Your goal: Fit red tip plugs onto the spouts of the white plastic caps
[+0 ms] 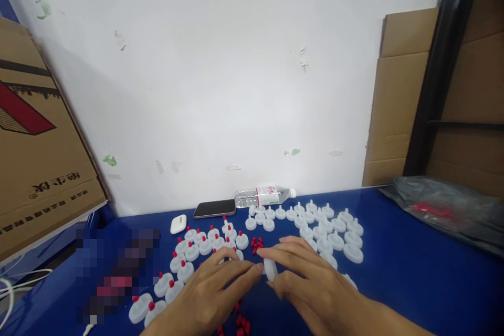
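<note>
My right hand grips a white plastic nozzle cap by its round base, turned on its side with the spout toward the left. The fingers of my left hand are closed at the spout; whatever they pinch is hidden. Left of my hands stand several white nozzle caps with red tips. On the right are several white nozzle caps without red tips. Small red tip caps lie in a pile just beyond my fingers, and more loose red tip caps lie nearer, between my wrists.
Against the wall lie a clear water bottle and a phone, with a white earbud case nearby. A grey plastic bag rests at the right. Cardboard boxes flank the blue table. A blurred-out object lies left.
</note>
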{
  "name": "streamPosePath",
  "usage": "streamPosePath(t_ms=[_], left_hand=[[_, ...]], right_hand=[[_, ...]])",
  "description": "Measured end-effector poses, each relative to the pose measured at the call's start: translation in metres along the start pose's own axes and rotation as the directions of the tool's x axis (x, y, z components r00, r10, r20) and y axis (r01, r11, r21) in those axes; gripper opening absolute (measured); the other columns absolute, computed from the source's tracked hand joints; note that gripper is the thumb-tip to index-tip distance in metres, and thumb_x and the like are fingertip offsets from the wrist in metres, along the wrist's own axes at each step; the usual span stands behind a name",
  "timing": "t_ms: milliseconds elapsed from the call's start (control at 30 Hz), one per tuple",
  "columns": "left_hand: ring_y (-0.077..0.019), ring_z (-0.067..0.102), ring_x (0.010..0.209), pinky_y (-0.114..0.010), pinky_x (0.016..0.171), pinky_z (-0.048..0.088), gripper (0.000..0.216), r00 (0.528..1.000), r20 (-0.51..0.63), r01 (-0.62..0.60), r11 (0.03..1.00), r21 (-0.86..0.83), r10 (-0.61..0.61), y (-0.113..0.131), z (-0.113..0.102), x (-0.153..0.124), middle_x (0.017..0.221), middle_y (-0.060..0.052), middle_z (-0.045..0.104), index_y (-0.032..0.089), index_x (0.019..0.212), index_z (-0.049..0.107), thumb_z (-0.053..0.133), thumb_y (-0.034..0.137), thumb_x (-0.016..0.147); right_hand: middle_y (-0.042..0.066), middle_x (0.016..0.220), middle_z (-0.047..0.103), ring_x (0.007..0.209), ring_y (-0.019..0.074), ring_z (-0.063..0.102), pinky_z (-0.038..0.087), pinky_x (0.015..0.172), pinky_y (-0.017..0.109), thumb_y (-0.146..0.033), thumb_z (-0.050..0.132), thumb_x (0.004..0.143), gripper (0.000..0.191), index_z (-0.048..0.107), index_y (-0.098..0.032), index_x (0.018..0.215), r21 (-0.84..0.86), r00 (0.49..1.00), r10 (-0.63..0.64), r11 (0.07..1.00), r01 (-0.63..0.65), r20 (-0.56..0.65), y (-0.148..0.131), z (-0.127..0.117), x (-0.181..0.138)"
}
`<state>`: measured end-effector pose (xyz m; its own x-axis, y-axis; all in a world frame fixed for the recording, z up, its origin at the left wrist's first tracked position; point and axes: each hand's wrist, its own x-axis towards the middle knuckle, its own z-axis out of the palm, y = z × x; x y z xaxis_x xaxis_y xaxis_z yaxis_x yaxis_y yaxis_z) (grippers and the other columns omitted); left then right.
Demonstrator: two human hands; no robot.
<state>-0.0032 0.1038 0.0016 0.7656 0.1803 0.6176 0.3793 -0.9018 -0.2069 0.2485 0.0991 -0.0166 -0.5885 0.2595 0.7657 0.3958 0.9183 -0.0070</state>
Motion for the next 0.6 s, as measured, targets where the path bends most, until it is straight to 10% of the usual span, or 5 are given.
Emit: streamPosePath(t_ms=[600], left_hand=[[-0.0211,0.068,0.088,-0.037,0.079,0.054,0.017,0.989,-0.147,0.025,0.995,0.098,-0.010,-0.001,0.004,0.001,0.093,-0.007,0.076,0.009,0.116,0.068,0.062,0.018,0.103]], right_hand=[[0.013,0.123,0.071,0.106,0.0136,0.069,0.054,0.092,0.032,-0.006,0.039,0.103,0.026,0.049,-0.023,0.086,0.080,0.999,-0.027,0.996,0.029,-0.031,0.001,0.004,-0.006]])
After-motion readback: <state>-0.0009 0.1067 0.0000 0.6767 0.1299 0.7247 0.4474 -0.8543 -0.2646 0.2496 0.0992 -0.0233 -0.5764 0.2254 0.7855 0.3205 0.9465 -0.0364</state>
